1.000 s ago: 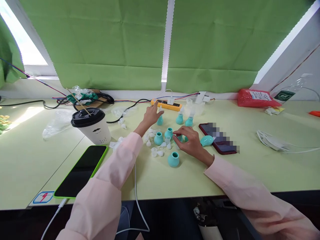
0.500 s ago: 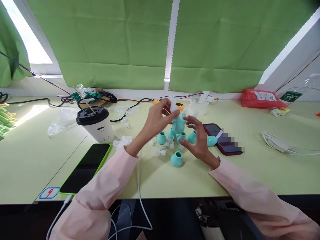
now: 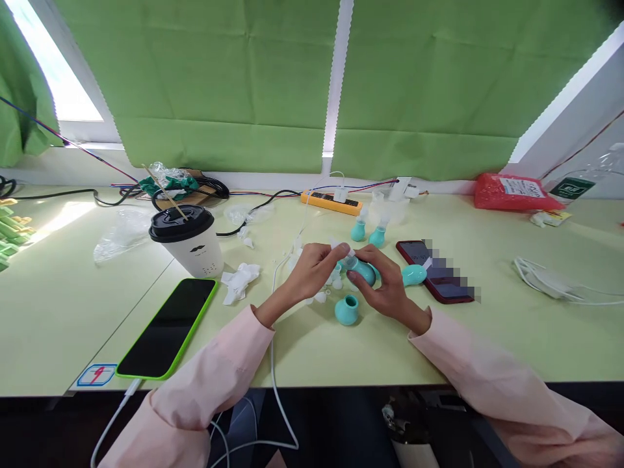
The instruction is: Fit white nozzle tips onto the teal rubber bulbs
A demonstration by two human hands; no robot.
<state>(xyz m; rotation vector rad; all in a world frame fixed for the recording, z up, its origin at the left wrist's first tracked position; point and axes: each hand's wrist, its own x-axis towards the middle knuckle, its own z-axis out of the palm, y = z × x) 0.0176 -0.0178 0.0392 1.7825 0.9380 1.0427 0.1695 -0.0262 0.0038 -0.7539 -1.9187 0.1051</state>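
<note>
"Green blinds point(image 3: 205, 84) fill the back, and below them runs a pale counter point(image 3: 487, 344). What takes up the most room on it?"

"Off to the left, a lidded paper cup point(image 3: 197, 253) and a green-cased phone point(image 3: 168, 328). After those come the two hands, near the middle, just above the surface."

"And each grip?"

"Right hand point(image 3: 387, 283): fingers curled round the body of a teal bulb point(image 3: 364, 272). Left hand point(image 3: 314, 268): thumb and fingers drawn in narrow on its pale nozzle point(image 3: 350, 257)."

"How far along would you call it?"

"Partway, I'd judge. Behind the hands stand one topped bulb point(image 3: 358, 232) and its neighbour point(image 3: 377, 238), both upright with clear tops on, so those look done. In front sits an open-necked bulb point(image 3: 346, 311), mouth up, with nothing fitted; that one looks left to do. More teal shows beyond the right hand, too covered to count. Whether the held one is finished, I can't tell."

"Which way does the held one point?"

"Its long axis lies tilted, well off upright: rounded end toward the right palm, nozzle up and leftward into the other hand."

"Anything smaller?"

"Loose clear pieces point(image 3: 320, 297), scattered beneath the left hand, partly hidden by it."
</note>
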